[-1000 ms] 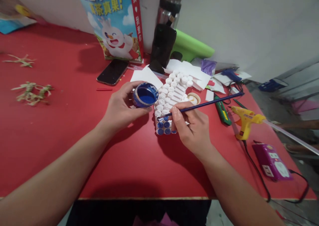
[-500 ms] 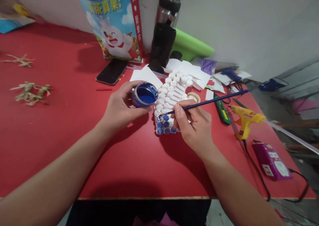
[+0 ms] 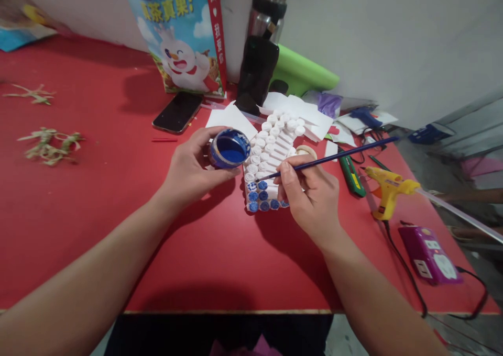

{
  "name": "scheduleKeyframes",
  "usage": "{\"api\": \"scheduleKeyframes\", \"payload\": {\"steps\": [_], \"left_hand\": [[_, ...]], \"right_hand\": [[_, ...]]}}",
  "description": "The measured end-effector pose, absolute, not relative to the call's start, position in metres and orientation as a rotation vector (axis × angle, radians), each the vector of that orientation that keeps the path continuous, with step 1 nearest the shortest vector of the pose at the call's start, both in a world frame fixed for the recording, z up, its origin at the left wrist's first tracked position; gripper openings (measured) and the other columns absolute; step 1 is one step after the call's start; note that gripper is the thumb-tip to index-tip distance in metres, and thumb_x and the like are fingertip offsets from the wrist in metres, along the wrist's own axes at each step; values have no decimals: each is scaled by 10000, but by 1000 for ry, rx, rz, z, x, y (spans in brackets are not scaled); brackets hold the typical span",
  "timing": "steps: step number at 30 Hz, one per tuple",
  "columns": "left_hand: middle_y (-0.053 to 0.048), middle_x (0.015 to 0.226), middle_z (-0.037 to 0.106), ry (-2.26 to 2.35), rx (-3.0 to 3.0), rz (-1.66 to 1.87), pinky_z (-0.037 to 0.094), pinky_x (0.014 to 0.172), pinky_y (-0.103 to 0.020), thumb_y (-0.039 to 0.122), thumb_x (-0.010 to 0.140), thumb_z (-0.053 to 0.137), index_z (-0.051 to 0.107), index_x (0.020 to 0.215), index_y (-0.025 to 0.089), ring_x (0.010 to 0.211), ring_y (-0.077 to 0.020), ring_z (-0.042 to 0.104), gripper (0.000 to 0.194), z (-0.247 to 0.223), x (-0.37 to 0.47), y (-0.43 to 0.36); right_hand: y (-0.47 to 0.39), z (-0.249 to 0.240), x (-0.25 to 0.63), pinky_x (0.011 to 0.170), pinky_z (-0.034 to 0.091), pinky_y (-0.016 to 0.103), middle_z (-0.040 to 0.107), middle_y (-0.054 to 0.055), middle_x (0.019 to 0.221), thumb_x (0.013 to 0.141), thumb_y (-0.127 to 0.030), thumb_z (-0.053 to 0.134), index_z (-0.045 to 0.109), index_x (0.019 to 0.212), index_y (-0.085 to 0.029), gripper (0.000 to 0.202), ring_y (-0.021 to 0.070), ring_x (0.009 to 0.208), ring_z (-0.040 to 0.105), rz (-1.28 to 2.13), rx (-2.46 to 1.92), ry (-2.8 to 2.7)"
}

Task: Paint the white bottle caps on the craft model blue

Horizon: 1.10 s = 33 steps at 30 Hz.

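Observation:
My left hand [image 3: 196, 159] is wrapped round a small open jar of blue paint [image 3: 230, 149], tilted so its inside shows. In my right hand [image 3: 306, 188] a thin dark-blue paintbrush [image 3: 341, 157] is pinched, its tip at the rolled paper pieces near the jar. Those pieces belong to a white craft [image 3: 271, 149] made of rolled paper, lying on the table. Several rolls at its near end [image 3: 253, 195] are blue; the others are white. My right hand hides part of the craft's near right side.
On the red table [image 3: 196, 272] lie a phone [image 3: 177, 112], a green cutter [image 3: 352, 175], a yellow glue gun [image 3: 389, 188] and a purple power box [image 3: 430, 254] with cords. Behind stand a printed bag [image 3: 188, 47] and a black bottle-like object [image 3: 257, 68]. Woven straw [image 3: 51, 145] lies left.
The brush and my right hand have shifted slightly right. More blue shows on the second roll of the row near the brush tip. My left hand keeps the jar nearly still.

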<state>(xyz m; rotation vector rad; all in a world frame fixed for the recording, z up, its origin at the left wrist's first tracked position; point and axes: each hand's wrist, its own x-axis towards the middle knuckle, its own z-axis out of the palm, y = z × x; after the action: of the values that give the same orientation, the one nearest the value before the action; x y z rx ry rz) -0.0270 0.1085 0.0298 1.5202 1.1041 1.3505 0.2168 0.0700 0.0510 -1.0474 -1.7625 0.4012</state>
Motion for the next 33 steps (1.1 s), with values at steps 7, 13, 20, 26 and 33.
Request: {"api": "scheduleKeyframes", "payload": {"steps": [7, 13, 20, 26, 33], "left_hand": [[-104, 1360, 846, 1111, 1523, 1343, 684, 1102, -536, 389, 708, 1103, 791, 1331, 268, 1236, -364, 806, 707, 30, -27, 108], [-115, 1369, 843, 1114, 1500, 1344, 676, 1108, -543, 397, 693, 1113, 794, 1324, 253, 1231, -369, 805, 722, 31, -26, 108], [-115, 1414, 833, 1110, 1505, 1340, 670, 1132, -550, 406, 691, 1115, 791, 1319, 262, 1270, -378, 798, 721, 31, -26, 107], [-115, 1402, 831, 1109, 1516, 1336, 674, 1124, -545, 426, 707, 1113, 789, 1332, 268, 1252, -369, 801, 721, 31, -27, 108], [-105, 1382, 838, 1109, 1525, 1332, 689, 1100, -543, 467, 697, 1122, 790, 1330, 280, 1240, -374, 807, 739, 30, -28, 108]], "right_hand": [[67, 53, 213, 566, 529, 293, 723, -18, 788, 1181, -327, 625, 674, 1008, -252, 195, 124, 562, 636, 409, -1040, -1751], [67, 52, 211, 569, 523, 284, 705, -34, 766, 1163, -264, 642, 676, 1005, -247, 162, 117, 554, 651, 462, -1027, -1787], [67, 52, 210, 557, 531, 286, 716, -32, 769, 1160, -309, 640, 681, 1000, -254, 174, 118, 546, 645, 457, -1052, -1784], [68, 52, 209, 539, 521, 275, 716, -35, 762, 1150, -310, 668, 693, 989, -251, 174, 110, 527, 644, 466, -1051, -1762], [66, 54, 208, 477, 506, 272, 761, -27, 714, 1141, -449, 732, 715, 944, -244, 284, 111, 460, 640, 473, -1097, -1645]]}}
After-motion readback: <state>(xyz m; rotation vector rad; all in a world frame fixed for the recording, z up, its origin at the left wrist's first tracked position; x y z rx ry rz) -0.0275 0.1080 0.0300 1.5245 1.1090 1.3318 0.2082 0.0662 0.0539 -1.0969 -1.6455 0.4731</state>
